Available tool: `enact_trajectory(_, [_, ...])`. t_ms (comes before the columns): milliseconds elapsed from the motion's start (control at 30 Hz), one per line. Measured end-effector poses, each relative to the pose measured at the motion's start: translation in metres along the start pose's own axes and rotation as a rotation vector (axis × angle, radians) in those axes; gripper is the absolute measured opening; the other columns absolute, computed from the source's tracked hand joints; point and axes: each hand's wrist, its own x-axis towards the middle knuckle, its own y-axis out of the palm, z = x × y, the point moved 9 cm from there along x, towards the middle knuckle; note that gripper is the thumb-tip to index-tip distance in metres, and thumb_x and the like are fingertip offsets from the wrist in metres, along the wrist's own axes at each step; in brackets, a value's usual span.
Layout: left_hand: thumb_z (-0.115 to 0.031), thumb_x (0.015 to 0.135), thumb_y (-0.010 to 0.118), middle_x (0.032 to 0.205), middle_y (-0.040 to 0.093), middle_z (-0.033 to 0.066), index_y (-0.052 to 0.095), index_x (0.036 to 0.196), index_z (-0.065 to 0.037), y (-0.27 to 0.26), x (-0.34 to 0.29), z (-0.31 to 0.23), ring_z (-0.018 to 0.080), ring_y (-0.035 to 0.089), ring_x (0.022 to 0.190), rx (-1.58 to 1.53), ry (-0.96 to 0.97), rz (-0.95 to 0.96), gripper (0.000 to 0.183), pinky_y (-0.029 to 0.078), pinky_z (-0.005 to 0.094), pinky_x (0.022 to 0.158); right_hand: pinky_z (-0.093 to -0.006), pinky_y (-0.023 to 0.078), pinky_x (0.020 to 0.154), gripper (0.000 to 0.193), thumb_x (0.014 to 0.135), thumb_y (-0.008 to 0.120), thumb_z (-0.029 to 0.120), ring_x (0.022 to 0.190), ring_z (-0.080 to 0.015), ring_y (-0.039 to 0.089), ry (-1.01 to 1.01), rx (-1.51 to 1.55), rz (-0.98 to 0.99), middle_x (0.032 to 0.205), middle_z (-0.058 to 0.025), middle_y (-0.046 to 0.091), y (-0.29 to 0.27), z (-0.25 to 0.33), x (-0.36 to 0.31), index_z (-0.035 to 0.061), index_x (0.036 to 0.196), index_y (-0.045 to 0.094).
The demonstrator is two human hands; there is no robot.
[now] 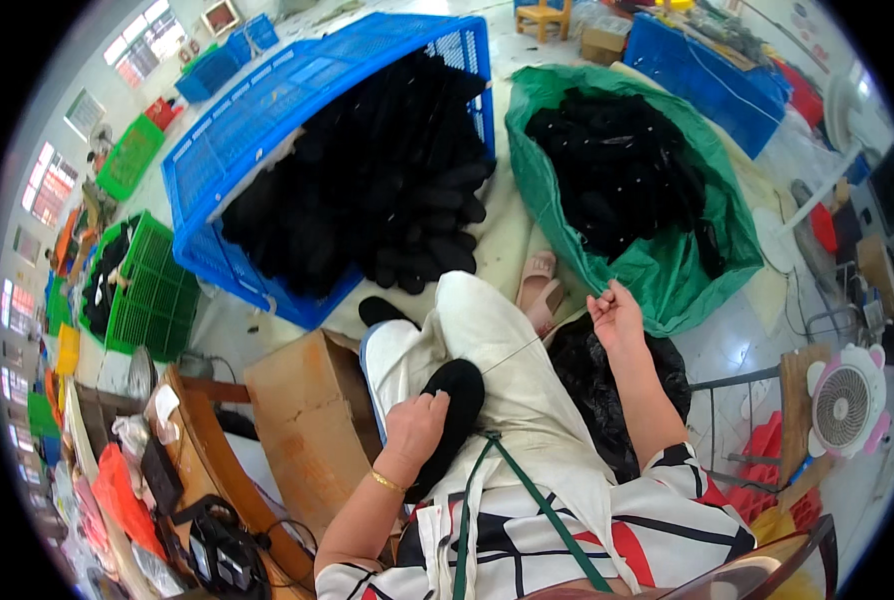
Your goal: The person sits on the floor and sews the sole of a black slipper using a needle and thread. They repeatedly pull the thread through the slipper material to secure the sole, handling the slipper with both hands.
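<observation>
Black knit, a sock-like piece [449, 408], lies along the person's lap, pinned there by the left hand [414, 428] with fingers curled closed on it, so the stitching stays taut. The right hand [617, 318] is raised toward the green bag's [667, 270] near rim, fingertips pinched shut on a thin thread [512, 356] running back to the piece

I see a black sock [454, 405] on cream trousers [497, 340], a blue crate [257, 110] (black-filled), a green bag [667, 265].
</observation>
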Motion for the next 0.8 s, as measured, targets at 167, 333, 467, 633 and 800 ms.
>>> enact_trajectory(167, [-0.014, 0.084, 0.061, 0.064, 0.053, 0.0014, 0.059, 0.087, -0.012, 0.008, 0.015, -0.005, 0.0200, 0.059, 0.059, -0.003, 0.075, 0.032, 0.004, 0.047, 0.0347, 0.049, -0.0358, 0.058, 0.069, 0.007, 0.097, 0.058, 0.015, 0.057, -0.0109, 0.051, -0.056, -0.029, 0.103, 0.069, 0.0007, 0.053, 0.022, 0.032, -0.025, 0.0103, 0.095, 0.053])
enact_trajectory(333, [-0.017, 0.082, 0.059, 0.064, 0.053, -0.0014, 0.060, 0.089, -0.013, 0.017, 0.004, -0.013, 0.0158, 0.058, 0.061, 0.148, 0.208, 0.054, 0.009, 0.046, 0.0321, 0.050, -0.0340, 0.058, 0.067, 0.007, 0.098, 0.058, 0.015, 0.057, -0.0105, 0.051, -0.070, -0.050, 0.154, 0.069, 0.0005, 0.053, 0.036, 0.040, -0.039, 0.0096, 0.096, 0.053])
enact_trajectory(467, [-0.018, 0.081, 0.059, 0.064, 0.052, -0.0019, 0.061, 0.092, -0.013, 0.011, 0.002, -0.018, 0.0151, 0.056, 0.059, 0.152, 0.265, 0.028, 0.012, 0.046, 0.0314, 0.051, -0.0328, 0.057, 0.065, 0.008, 0.097, 0.059, 0.015, 0.056, -0.0106, 0.052, -0.074, -0.061, 0.154, 0.067, 0.0014, 0.054, 0.039, 0.039, -0.041, 0.0112, 0.092, 0.054])
enact_trajectory(633, [-0.017, 0.082, 0.058, 0.064, 0.051, -0.0016, 0.061, 0.093, -0.013, 0.014, 0.001, -0.011, 0.0154, 0.056, 0.058, 0.157, 0.253, 0.018, 0.012, 0.046, 0.0314, 0.051, -0.0328, 0.058, 0.065, 0.008, 0.098, 0.058, 0.016, 0.057, -0.0102, 0.052, -0.061, -0.066, 0.158, 0.069, 0.0010, 0.054, 0.041, 0.035, -0.042, 0.0100, 0.096, 0.053])
enact_trajectory(800, [-0.016, 0.083, 0.058, 0.064, 0.051, -0.0004, 0.059, 0.092, -0.014, 0.022, 0.003, 0.003, 0.0172, 0.057, 0.057, 0.119, 0.142, 0.033, 0.009, 0.046, 0.0331, 0.050, -0.0330, 0.058, 0.066, 0.009, 0.098, 0.058, 0.016, 0.058, -0.0098, 0.052, -0.053, -0.085, 0.185, 0.070, 0.0009, 0.054, 0.052, 0.033, -0.048, 0.0096, 0.098, 0.052])
